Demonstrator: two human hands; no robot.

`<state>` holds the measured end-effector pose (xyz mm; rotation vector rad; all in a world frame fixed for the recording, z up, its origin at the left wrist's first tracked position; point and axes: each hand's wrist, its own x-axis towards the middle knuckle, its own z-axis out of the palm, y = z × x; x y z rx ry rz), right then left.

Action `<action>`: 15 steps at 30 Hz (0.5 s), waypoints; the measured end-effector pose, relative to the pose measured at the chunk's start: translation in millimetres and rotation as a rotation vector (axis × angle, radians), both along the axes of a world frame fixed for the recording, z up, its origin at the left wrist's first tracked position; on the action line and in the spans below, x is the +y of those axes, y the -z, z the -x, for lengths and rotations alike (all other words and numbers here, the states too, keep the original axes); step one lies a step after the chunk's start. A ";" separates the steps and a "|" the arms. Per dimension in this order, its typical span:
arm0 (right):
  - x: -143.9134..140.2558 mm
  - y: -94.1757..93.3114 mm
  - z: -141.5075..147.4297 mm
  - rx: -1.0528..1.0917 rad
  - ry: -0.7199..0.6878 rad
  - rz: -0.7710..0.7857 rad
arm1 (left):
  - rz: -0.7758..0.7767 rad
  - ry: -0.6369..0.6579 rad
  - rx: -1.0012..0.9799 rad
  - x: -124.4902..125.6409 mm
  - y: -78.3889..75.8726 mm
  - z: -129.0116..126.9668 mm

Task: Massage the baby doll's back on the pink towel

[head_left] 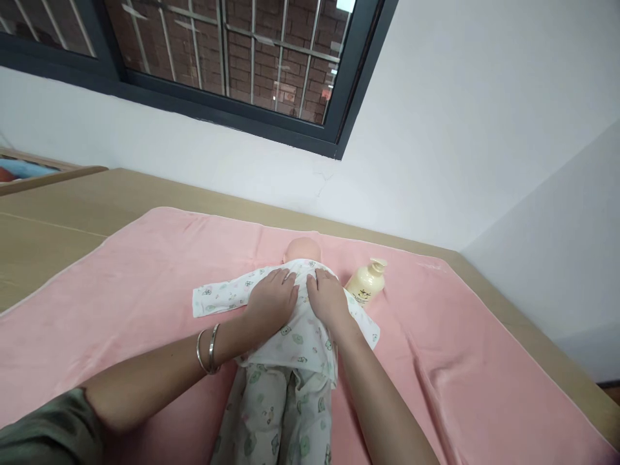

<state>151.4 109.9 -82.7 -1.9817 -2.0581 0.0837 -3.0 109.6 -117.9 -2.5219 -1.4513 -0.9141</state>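
Taking the middle of its chest as the centre of the dial, a clothed doll is lying on a pink blanket, which is covering much of a wooden counter. The doll's bare head is pointing to 12 o'clock, and its printed trousers are stretching toward 6. Both hands are resting palm down on the printed white top: the left hand is lying at 9 o'clock, the right hand at 3. Both are opening nearly flat, fingers lying close together, and are gripping nothing that shows. The left forearm, carrying two silver bangles, is coming in from 8 o'clock; the right, from 5. One sleeve is spreading toward 9 o'clock, the other toward 4. A pale yellow pump bottle is standing near 3 o'clock, just beyond that second sleeve. A barred window is showing at 11.
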 end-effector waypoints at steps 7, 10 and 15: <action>-31.7 -14.2 30.0 -0.119 -0.135 0.058 | 0.113 -0.016 -0.043 21.1 7.7 6.4; -27.3 -13.5 23.4 -0.007 -0.124 0.080 | 0.053 0.045 -0.003 17.3 9.8 5.2; -1.9 -3.5 0.4 0.073 -0.026 0.047 | -0.016 0.144 0.024 -2.0 12.7 -1.1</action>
